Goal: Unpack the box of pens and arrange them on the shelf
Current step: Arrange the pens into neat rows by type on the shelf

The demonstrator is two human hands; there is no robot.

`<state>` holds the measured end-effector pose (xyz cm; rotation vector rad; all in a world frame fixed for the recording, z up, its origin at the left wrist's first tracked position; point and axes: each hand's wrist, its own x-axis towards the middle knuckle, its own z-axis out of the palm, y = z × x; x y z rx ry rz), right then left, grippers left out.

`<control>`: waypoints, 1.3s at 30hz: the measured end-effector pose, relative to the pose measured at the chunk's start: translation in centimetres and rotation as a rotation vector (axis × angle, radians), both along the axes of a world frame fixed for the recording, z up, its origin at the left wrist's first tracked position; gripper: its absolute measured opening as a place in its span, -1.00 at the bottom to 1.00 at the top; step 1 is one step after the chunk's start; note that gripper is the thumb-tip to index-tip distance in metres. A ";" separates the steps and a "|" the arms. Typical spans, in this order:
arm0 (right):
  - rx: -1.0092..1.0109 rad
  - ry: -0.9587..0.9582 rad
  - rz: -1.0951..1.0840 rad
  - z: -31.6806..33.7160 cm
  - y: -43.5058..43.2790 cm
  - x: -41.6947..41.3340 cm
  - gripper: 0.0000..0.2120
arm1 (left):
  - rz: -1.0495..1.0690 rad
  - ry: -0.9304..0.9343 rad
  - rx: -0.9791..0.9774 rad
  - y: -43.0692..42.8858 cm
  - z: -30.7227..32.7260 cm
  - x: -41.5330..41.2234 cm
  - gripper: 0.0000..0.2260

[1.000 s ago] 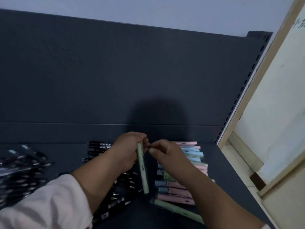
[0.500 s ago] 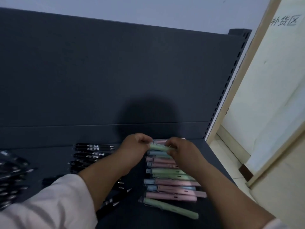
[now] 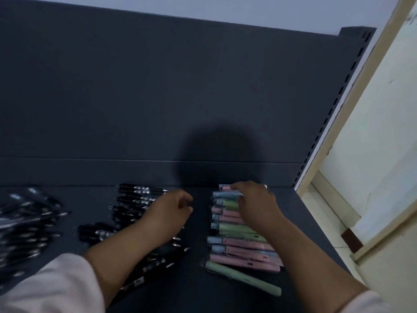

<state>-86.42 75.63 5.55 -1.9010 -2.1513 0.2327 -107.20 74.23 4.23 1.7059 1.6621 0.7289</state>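
Note:
A row of pastel pens (image 3: 239, 245), pink, green and blue, lies side by side on the dark shelf (image 3: 198, 290). My right hand (image 3: 255, 204) rests over the far end of that row, its fingers lying on a blue pen (image 3: 225, 194) and a pink pen at the back. My left hand (image 3: 169, 208) hovers to the left of the row with loosely curled fingers and holds nothing. One green pen (image 3: 243, 279) lies slanted at the near end of the row.
Black pens (image 3: 137, 195) lie in a loose row behind my left hand, and more black pens (image 3: 24, 224) are heaped at the far left. The shelf's dark back panel (image 3: 158, 98) rises behind. Its right edge (image 3: 316, 222) drops to a cream wall and floor.
The green pen that both hands held has been laid into the far end of the pastel row. My left hand has let go and drawn back to the left.

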 end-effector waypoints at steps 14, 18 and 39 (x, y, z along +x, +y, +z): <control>0.182 -0.032 0.510 3.8 -6.4 -24.4 -0.58 | 0.215 0.875 0.424 -13.8 4.4 -23.2 -0.60; 0.145 -0.061 0.670 3.7 -11.6 -34.5 -0.53 | 0.379 0.885 0.310 -22.3 3.7 -32.2 -0.53; -0.115 -0.181 1.386 -2.6 -38.6 -75.1 -0.52 | 1.199 0.693 -0.305 -62.8 -2.6 -60.4 -0.51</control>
